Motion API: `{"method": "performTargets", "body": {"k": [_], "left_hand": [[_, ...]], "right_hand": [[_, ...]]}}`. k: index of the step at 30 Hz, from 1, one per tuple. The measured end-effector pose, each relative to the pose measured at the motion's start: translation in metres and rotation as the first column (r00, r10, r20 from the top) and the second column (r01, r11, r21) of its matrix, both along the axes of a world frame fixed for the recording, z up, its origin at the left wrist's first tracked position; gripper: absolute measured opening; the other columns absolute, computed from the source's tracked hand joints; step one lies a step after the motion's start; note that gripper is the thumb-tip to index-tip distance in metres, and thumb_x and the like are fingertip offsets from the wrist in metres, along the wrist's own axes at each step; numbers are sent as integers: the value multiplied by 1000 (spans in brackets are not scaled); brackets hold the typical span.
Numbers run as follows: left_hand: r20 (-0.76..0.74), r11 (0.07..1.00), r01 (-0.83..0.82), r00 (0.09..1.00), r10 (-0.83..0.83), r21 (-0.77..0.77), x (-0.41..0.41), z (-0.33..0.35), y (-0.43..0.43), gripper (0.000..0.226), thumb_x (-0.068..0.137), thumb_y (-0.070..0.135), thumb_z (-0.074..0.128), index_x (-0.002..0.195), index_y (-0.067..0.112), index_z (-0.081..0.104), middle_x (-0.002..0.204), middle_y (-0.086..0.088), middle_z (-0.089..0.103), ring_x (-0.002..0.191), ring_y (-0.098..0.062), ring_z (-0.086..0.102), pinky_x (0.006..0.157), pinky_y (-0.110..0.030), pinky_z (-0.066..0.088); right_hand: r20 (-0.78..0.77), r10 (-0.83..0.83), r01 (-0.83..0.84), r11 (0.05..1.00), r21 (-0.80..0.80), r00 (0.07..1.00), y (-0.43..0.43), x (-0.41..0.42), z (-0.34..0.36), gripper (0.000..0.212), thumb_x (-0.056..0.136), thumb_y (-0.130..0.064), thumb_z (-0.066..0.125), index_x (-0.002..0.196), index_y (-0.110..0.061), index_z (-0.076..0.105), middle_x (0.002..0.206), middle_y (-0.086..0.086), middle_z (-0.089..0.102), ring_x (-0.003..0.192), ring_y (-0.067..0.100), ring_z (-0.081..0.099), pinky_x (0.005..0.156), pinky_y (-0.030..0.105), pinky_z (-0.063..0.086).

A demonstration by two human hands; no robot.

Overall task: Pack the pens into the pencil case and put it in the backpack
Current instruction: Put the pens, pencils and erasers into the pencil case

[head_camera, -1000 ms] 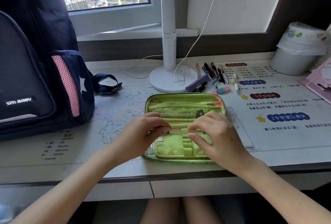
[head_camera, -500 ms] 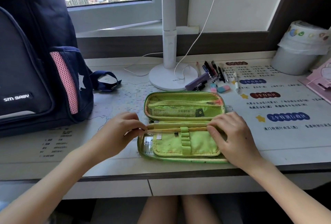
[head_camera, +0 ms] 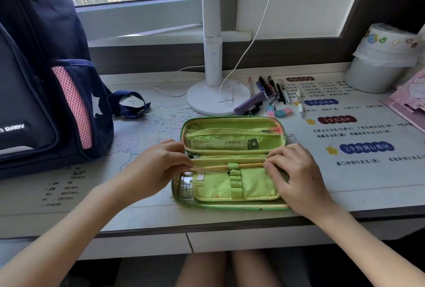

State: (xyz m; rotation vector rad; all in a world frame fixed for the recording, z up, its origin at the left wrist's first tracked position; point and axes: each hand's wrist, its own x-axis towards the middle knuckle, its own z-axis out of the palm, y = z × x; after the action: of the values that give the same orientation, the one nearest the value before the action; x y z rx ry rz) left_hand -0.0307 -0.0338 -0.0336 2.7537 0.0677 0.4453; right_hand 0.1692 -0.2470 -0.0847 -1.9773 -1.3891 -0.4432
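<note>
Across the open case, left hand fingers pinch one end of a slim yellow pen and right hand fingers curl round the other, its shaft threaded under an elastic loop. Pen reads light, stiff, smooth, apt to slide in the loop, so hold near the ends; case lies flat on the surface, soft green fabric with mesh lid pocket and zip rim, floppy, best lifted by both long edges once zipped. Loose pens lie well behind by the lamp base; navy backpack stands left, apart.
</note>
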Motion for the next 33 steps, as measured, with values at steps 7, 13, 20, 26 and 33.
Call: {"method": "performTargets", "body": {"k": [7, 13, 20, 26, 33], "left_hand": [[-167, 993, -72, 984, 55, -93, 5, 8, 4, 11, 81, 9, 67, 86, 15, 75, 75, 20, 56, 75, 1, 55, 61, -5, 38], [-161, 988, -80, 985, 58, -132, 27, -1, -11, 9, 81, 14, 67, 87, 16, 74, 72, 19, 58, 69, 11, 53, 62, -1, 35], [-104, 998, 37, 994, -32, 45, 38, -12, -20, 7, 74, 17, 72, 81, 17, 70, 77, 3, 64, 76, -16, 54, 67, -23, 44], [-138, 1000, -18, 990, 18, 7, 40, -12, -21, 12, 80, 26, 68, 92, 27, 69, 88, 14, 59, 80, -4, 52, 71, -14, 44], [-113, 991, -53, 993, 39, -124, 56, 2, 2, 34, 69, 63, 51, 83, 36, 66, 79, 21, 56, 77, 2, 53, 62, -14, 45]], "right_hand": [[-10, -9, 9, 1000, -7, 1000, 0, 0, -1, 28, 86, -27, 51, 74, -10, 71, 82, -1, 66, 83, 20, 55, 72, 38, 46], [-9, -12, 12, 1000, -14, 1000, 0, 0, -1, 29, 86, -28, 51, 74, -10, 71, 82, -1, 66, 83, 20, 55, 72, 36, 46], [-24, -5, 4, 999, -39, 1000, -1, -2, 1, 29, 86, -28, 50, 73, -10, 70, 82, -1, 65, 82, 19, 55, 72, 33, 44], [-248, 41, -51, 998, -34, 968, -1, 11, 22, 22, 87, -31, 54, 81, -16, 68, 80, -10, 64, 81, 7, 56, 74, 25, 45], [-156, -242, 208, 955, -210, 958, 45, 97, 48, 17, 89, -16, 57, 102, -12, 68, 103, 4, 69, 98, 23, 60, 84, 32, 45]]}}
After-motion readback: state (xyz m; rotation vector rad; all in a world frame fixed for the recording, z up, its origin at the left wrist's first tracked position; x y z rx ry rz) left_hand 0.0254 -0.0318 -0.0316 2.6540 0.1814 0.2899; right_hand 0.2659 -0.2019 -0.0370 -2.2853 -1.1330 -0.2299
